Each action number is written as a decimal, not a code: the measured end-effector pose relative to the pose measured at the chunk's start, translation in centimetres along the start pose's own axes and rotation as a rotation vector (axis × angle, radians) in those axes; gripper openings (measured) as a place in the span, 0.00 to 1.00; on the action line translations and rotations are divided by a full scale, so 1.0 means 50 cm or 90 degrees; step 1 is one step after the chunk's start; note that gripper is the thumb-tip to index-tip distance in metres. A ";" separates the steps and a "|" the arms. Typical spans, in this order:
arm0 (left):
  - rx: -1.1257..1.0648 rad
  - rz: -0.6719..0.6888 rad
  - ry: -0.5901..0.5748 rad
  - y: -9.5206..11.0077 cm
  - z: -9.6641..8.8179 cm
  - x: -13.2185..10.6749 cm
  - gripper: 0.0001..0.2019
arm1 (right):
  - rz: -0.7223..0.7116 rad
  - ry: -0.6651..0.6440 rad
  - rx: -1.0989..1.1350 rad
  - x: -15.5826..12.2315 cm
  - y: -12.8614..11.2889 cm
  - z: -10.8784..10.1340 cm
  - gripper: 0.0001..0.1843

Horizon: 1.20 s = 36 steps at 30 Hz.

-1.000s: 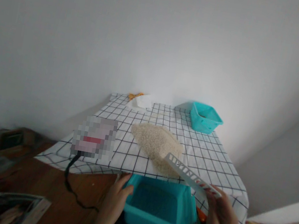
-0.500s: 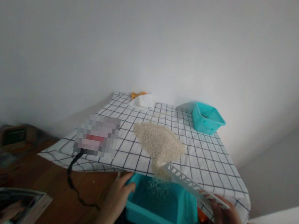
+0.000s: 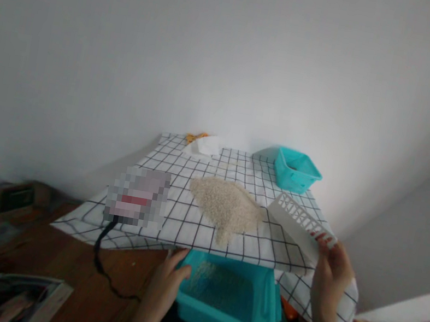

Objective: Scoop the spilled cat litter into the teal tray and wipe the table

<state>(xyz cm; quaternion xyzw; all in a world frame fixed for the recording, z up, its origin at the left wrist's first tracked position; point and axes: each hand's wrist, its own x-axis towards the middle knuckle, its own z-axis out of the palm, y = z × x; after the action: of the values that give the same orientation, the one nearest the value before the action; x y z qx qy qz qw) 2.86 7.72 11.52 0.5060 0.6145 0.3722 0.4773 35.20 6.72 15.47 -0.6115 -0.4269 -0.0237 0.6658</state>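
My left hand (image 3: 168,280) grips the left rim of a teal plastic bin (image 3: 218,317), held below the table's front edge. Pale grains, rice-like, lie scattered on the bin's floor. In my right hand (image 3: 332,273) is a white slotted plastic strip (image 3: 297,225), pinched at its right end and raised over the right side of the table. A heap of the same pale grains (image 3: 226,202) spreads over the middle of the checked tablecloth (image 3: 178,227), narrowing toward the front edge. The strip is to the right of this heap.
A second teal bin (image 3: 296,172) stands at the back right of the table. White paper or cloth (image 3: 204,146) lies at the back left beside something orange (image 3: 194,137). A blurred-out object (image 3: 137,196) with a black cord (image 3: 100,268) sits at front left.
My right hand has lifted the strip away from the heap, up and to the right. Grains that were falling into the bin now lie in it. My left hand stays on the rim.
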 end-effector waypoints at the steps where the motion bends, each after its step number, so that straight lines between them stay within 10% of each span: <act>1: 0.000 0.003 -0.002 0.001 0.000 0.000 0.22 | -0.005 -0.009 -0.002 -0.002 -0.005 0.005 0.18; 24: 0.012 -0.004 0.056 0.005 -0.011 -0.004 0.11 | -0.031 -0.163 0.013 -0.175 -0.092 -0.053 0.10; 36: -0.002 -0.010 0.029 -0.004 -0.011 0.005 0.22 | 0.004 -0.077 0.033 -0.120 -0.090 -0.081 0.11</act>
<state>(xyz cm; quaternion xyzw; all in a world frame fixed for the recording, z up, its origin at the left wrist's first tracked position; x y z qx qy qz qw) 2.28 7.92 11.45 0.4921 0.6284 0.3807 0.4669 31.11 -0.73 15.91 -0.5955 -0.4652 0.0268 0.6544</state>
